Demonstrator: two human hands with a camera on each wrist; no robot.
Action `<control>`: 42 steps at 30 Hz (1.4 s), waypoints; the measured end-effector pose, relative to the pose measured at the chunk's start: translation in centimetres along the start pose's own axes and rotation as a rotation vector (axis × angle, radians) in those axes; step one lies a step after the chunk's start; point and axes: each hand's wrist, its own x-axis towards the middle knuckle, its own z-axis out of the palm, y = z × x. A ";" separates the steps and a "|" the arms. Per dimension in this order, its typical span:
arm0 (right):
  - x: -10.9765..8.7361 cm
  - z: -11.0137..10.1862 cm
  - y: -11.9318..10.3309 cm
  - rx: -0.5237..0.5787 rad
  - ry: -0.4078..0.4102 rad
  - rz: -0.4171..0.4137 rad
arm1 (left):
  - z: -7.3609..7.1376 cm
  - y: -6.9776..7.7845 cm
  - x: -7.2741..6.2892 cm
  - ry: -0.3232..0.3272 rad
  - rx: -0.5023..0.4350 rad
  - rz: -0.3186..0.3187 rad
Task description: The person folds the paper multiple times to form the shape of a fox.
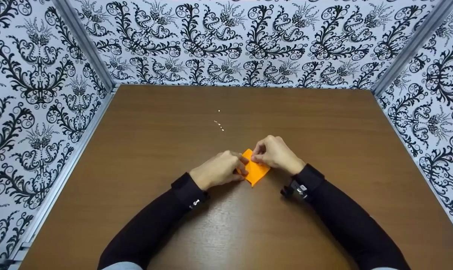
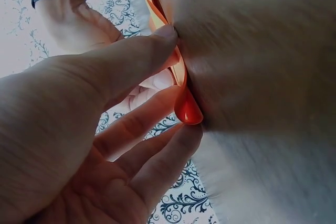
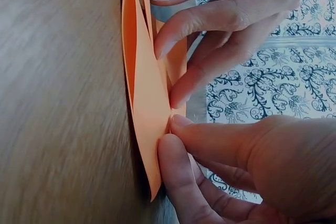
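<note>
A folded piece of orange paper [image 1: 257, 174] lies on the wooden table in front of me, its layers standing slightly apart in the right wrist view. From the left, my left hand [image 1: 220, 169] holds its side; in the left wrist view the thumb and fingers meet a curled fold of the paper [image 2: 188, 109]. My right hand [image 1: 277, 153] comes from the other side and pinches the paper's middle between thumb and forefinger. Close up, the two hands' fingertips nearly meet on the paper [image 3: 148, 114]. Part of its left side is hidden under the left fingers.
Several small white specks [image 1: 219, 124] show on the table [image 1: 155, 123] beyond the hands. Walls with black-and-white scroll patterns [image 1: 226, 41] and metal posts [image 1: 85, 43] enclose the table at the back and sides. Dark bands with small devices [image 1: 301, 187] sit on both wrists.
</note>
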 end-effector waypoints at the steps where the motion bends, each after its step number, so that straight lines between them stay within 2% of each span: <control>1: 0.0 0.1 -0.1 0.007 0.003 0.009 | 0.0 0.0 0.0 0.002 0.004 0.000; 11: 0.3 0.8 -0.3 0.025 0.037 0.063 | 0.3 0.0 -0.2 0.012 0.038 0.033; 20: 0.3 1.2 -0.3 0.012 0.084 0.045 | 0.4 0.1 -0.4 0.007 0.042 0.023; 26: 0.4 1.2 -0.6 0.003 0.075 0.079 | 0.3 -0.1 -0.4 0.003 0.026 0.024; 33: 0.4 1.1 -1.1 0.006 0.051 0.122 | 0.2 -1.0 -0.2 0.034 0.035 0.032; 42: 0.4 1.0 -1.1 0.020 0.054 0.107 | -0.2 -1.7 0.0 0.055 0.055 -0.033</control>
